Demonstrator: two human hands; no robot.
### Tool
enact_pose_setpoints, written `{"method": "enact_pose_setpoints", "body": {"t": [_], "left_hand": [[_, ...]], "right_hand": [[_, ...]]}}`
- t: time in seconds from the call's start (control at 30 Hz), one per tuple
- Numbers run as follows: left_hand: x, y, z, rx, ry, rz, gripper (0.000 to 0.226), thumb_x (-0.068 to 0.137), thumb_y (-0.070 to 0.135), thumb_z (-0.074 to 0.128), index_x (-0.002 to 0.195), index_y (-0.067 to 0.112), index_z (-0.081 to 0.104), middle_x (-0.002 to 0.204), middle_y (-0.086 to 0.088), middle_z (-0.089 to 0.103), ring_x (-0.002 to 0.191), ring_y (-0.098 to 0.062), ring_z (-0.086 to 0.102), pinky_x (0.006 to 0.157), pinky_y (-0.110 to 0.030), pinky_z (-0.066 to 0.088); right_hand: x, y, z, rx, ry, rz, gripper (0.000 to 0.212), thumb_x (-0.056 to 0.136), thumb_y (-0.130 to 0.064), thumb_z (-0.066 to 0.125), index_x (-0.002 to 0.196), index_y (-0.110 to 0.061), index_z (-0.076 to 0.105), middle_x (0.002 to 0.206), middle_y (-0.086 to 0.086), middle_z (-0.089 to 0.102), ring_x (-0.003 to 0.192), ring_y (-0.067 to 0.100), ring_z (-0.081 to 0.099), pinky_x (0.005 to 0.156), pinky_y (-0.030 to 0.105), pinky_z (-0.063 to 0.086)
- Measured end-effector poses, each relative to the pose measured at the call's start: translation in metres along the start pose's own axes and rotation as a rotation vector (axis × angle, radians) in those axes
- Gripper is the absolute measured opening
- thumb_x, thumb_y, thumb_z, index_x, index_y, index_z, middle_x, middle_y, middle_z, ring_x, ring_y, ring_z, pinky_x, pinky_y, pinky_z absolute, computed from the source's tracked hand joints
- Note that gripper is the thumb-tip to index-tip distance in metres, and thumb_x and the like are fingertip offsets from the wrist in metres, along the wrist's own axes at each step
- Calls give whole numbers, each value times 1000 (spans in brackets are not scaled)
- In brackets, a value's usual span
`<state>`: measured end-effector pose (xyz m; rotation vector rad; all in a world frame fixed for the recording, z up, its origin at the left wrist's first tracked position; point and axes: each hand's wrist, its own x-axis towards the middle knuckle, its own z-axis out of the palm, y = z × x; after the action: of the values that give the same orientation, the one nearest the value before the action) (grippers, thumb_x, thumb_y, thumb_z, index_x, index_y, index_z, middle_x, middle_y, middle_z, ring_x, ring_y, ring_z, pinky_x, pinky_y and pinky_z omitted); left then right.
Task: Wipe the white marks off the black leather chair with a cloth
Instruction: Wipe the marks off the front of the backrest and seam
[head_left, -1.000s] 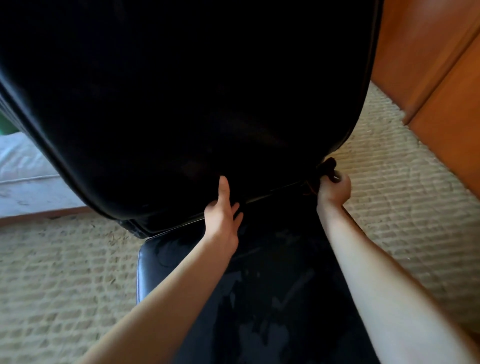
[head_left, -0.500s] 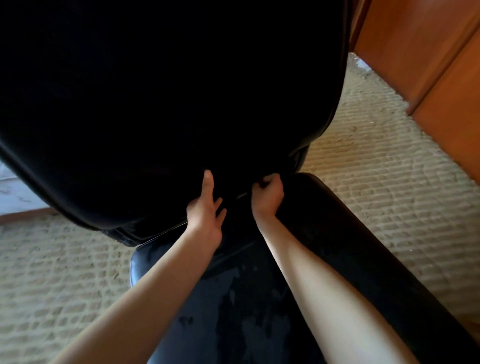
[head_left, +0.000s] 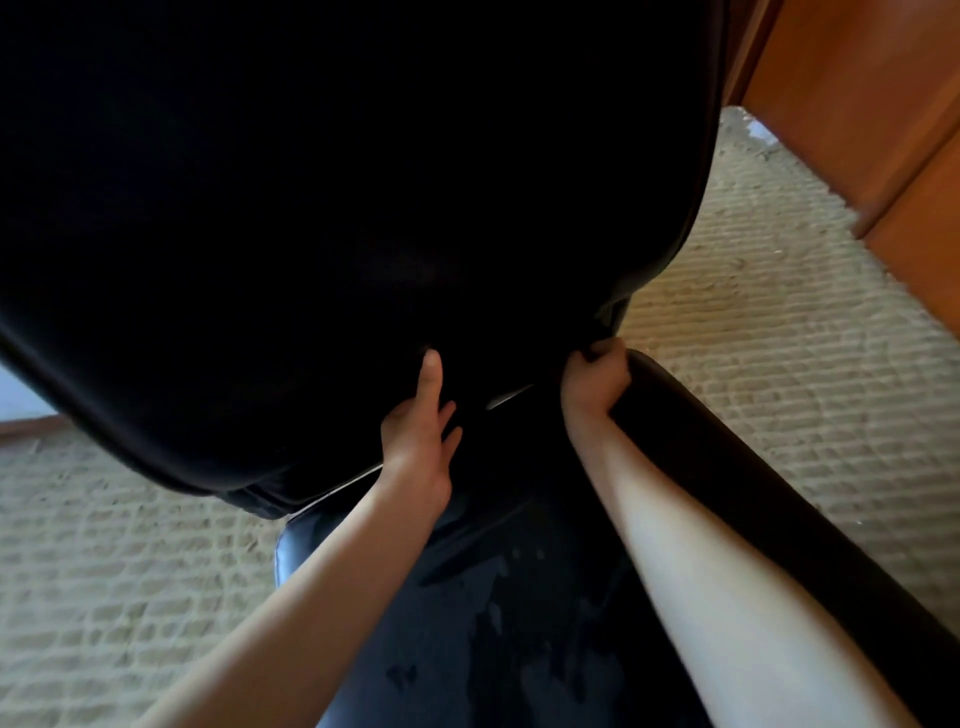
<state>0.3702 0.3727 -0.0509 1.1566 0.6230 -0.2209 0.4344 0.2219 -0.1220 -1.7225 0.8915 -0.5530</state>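
Observation:
The black leather chair's backrest (head_left: 311, 208) fills the upper view, and its seat (head_left: 467, 675) lies below. Pale grey smears (head_left: 493, 618) streak the seat between my forearms. My left hand (head_left: 421, 436) rests flat against the bottom of the backrest with its fingers spread and the index finger pointing up. My right hand (head_left: 595, 379) is a fist pushed into the crease between backrest and seat, near the right end. A bit of dark cloth (head_left: 589, 354) shows at its knuckles; the rest is hidden in the fist and the shadow.
The seat's rounded right edge (head_left: 753, 493) runs along under my right forearm. Beige ribbed carpet (head_left: 779, 364) surrounds the chair. Orange wooden cabinet fronts (head_left: 883, 130) stand at the upper right. A white surface with a wooden edge (head_left: 21, 410) shows at the far left.
My right fist slid left along the crease to the middle, beside my left hand, then back to the right end. My left hand stayed on the backrest.

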Motion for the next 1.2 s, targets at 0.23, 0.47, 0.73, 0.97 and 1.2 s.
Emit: {"method": "enact_pose_setpoints", "body": {"t": [0.23, 0.47, 0.73, 0.97, 1.2], "left_hand": [[-3, 4, -7, -56, 38, 10, 28, 85, 41, 63, 93, 15, 57, 123, -7, 59, 110, -16, 57, 105, -35, 41], [-20, 9, -32, 24, 94, 27, 18, 87, 37, 64, 92, 20, 59, 85, 9, 60, 76, -1, 54, 67, -23, 40], [-44, 12, -107, 99, 293, 298, 28, 82, 36, 71, 58, 22, 67, 77, 6, 65, 86, -12, 60, 85, -35, 47], [-48, 15, -121, 271, 309, 403, 34, 84, 47, 65, 67, 18, 61, 78, 0, 61, 79, -10, 56, 75, -30, 47], [-50, 16, -122, 292, 274, 394, 35, 87, 46, 61, 77, 13, 60, 79, -4, 57, 76, -11, 51, 63, -20, 41]], "right_hand": [[-113, 5, 37, 92, -381, 39, 10, 81, 0, 60, 87, -6, 55, 77, 2, 58, 73, 18, 58, 61, 15, 39], [-91, 4, 31, 9, -372, -32, 12, 80, 5, 62, 92, 4, 63, 84, 10, 62, 80, 16, 54, 65, 9, 31], [-28, -15, 6, 152, 112, 72, 26, 80, 8, 53, 106, 9, 57, 107, 24, 63, 104, 31, 59, 89, 26, 39], [-164, 0, 62, 176, -199, 68, 13, 76, 14, 57, 87, 8, 59, 84, 19, 61, 78, 21, 53, 71, 18, 37], [-197, 17, 63, 111, -446, -11, 23, 78, -1, 60, 73, -21, 51, 78, 11, 65, 73, 25, 63, 72, 35, 51]]}}
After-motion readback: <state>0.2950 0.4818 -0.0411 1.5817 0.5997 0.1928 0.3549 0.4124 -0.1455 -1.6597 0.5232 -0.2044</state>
